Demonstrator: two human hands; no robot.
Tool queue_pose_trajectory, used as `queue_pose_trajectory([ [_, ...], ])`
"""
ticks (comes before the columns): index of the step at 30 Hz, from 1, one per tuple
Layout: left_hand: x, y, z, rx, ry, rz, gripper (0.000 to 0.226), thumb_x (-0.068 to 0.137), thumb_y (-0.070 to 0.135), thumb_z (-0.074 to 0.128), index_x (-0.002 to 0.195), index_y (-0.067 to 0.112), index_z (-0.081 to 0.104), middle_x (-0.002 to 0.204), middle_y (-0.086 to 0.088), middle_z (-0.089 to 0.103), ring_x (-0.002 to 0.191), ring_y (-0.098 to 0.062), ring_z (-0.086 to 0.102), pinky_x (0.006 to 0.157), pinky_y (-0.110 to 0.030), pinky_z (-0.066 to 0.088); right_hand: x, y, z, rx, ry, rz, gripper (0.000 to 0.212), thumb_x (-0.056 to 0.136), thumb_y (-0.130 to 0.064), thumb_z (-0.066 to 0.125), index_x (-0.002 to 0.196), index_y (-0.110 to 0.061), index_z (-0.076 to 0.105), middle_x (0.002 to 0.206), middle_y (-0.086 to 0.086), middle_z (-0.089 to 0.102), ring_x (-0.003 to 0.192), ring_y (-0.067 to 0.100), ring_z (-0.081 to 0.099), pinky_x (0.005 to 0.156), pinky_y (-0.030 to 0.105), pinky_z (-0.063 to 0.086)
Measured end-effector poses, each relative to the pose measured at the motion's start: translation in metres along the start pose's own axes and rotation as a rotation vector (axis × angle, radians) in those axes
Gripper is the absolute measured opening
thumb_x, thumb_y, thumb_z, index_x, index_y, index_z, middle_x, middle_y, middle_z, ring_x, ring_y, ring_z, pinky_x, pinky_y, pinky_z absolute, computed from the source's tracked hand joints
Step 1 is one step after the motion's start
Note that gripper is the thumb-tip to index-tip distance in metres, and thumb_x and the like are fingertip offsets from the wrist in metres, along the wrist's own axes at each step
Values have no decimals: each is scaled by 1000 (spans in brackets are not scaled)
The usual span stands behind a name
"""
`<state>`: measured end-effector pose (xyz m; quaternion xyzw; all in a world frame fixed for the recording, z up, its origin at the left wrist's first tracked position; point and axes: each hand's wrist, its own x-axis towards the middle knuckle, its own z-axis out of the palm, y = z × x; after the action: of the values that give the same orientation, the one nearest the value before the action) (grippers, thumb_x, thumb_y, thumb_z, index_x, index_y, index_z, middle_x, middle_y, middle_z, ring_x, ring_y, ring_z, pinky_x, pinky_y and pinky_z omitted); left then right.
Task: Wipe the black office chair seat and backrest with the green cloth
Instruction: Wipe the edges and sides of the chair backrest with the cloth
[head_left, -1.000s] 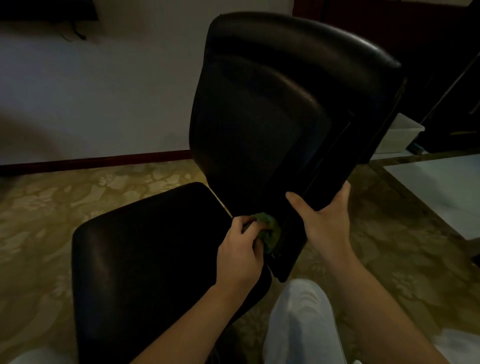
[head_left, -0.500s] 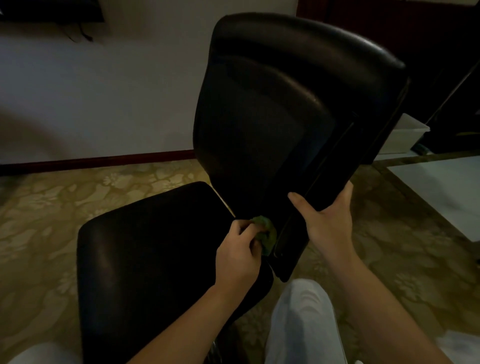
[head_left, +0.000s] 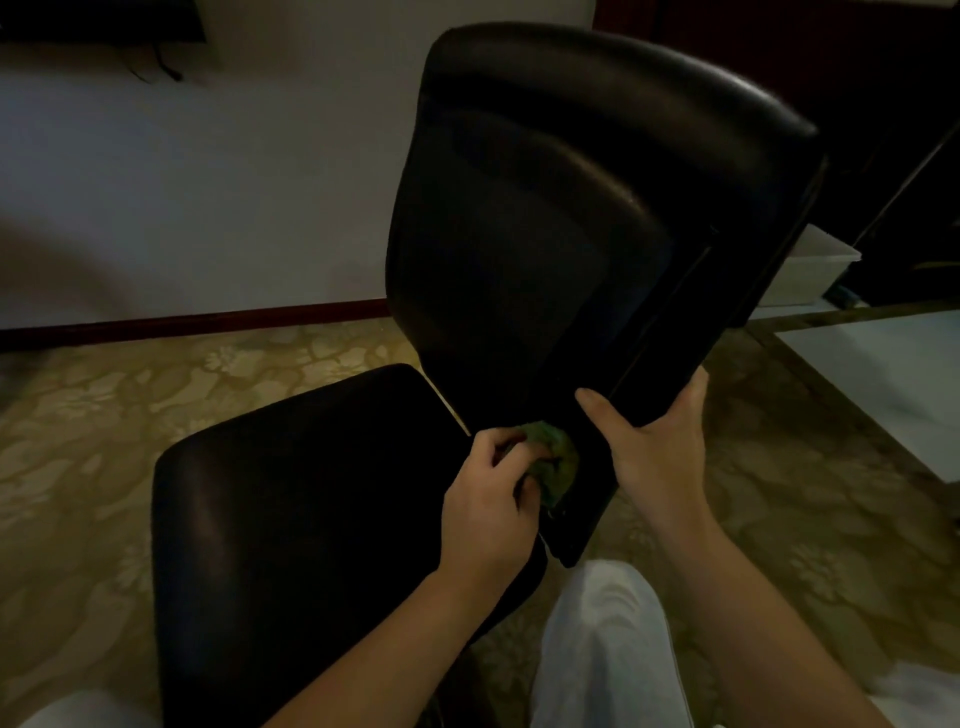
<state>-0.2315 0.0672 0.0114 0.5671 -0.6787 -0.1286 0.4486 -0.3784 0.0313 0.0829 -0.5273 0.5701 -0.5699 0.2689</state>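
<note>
The black office chair fills the middle of the view, its backrest (head_left: 561, 218) upright and its seat (head_left: 311, 519) below to the left. My left hand (head_left: 491, 501) grips the bunched green cloth (head_left: 553, 462) and presses it into the gap where the backrest's lower edge meets the seat. My right hand (head_left: 652, 447) grips the backrest's lower right edge, thumb on the front and fingers round the back. Most of the cloth is hidden under my fingers.
A patterned carpet (head_left: 104, 415) surrounds the chair. A white wall with a dark skirting board (head_left: 208, 322) runs behind. A white box (head_left: 810, 270) and dark furniture stand at the right. My light trouser leg (head_left: 602, 649) is at the bottom.
My left hand has shifted the cloth slightly at the base of the backrest. The right hand keeps its grip on the same edge.
</note>
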Motion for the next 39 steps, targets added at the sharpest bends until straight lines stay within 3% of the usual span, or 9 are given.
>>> queue_pose_trajectory([
  [3, -13, -19, 10, 31, -31, -78, 32, 90, 9, 60, 116, 27, 63, 123, 8, 49, 99, -12, 60, 72, -22, 53, 1, 1, -1, -1, 1, -1, 75, 73, -30, 84, 131, -24, 37, 111, -18, 58, 97, -7, 59, 72, 12, 49],
  [7, -23, -33, 13, 88, -94, -164, 31, 93, 12, 59, 119, 27, 65, 127, 8, 51, 101, -16, 61, 75, -26, 55, 0, 2, -1, 1, -3, -11, 75, 75, -29, 83, 133, -23, 36, 109, -20, 57, 95, -14, 56, 67, 1, 44],
  [13, -10, -13, -3, -86, 72, -103, 30, 90, 13, 58, 117, 26, 64, 121, 13, 49, 101, -2, 55, 76, -20, 53, -2, 1, 1, 6, 7, -23, 71, 75, -26, 83, 130, -25, 37, 108, -21, 55, 93, -19, 54, 68, -1, 42],
  [21, -16, -14, 17, 21, -38, -140, 34, 93, 9, 54, 125, 21, 56, 130, 1, 44, 100, -20, 59, 73, -37, 57, -1, 2, 0, 6, -2, -23, 70, 76, -26, 82, 130, -24, 37, 108, -19, 56, 92, -18, 55, 65, -1, 41],
  [25, -24, -28, 15, 93, -119, -179, 35, 95, 10, 54, 128, 21, 56, 132, 2, 45, 97, -20, 61, 71, -34, 57, -1, 3, 0, 3, -3, -35, 72, 75, -29, 82, 131, -25, 37, 112, -19, 55, 99, -13, 54, 69, 0, 43],
  [31, -19, -22, 6, -145, 7, -229, 25, 97, 8, 55, 118, 19, 56, 117, 8, 47, 93, -3, 56, 71, -18, 52, -3, 4, 0, 13, -6, -37, 74, 76, -29, 82, 133, -23, 36, 115, -18, 54, 102, -10, 55, 73, 2, 45],
  [35, -23, -21, 24, -73, -85, -255, 23, 99, 9, 51, 121, 17, 52, 123, 3, 44, 90, -12, 57, 72, -37, 55, -3, 4, 1, 17, 6, -30, 75, 76, -28, 82, 135, -22, 35, 114, -18, 55, 100, -14, 54, 69, -1, 42],
  [39, -27, -32, 35, 13, -258, -441, 15, 100, 13, 47, 114, 17, 48, 117, -1, 45, 86, -18, 56, 74, -41, 53, -2, 4, 1, 18, -1, -28, 74, 76, -28, 82, 134, -22, 36, 115, -16, 56, 99, -11, 56, 69, 2, 45],
])
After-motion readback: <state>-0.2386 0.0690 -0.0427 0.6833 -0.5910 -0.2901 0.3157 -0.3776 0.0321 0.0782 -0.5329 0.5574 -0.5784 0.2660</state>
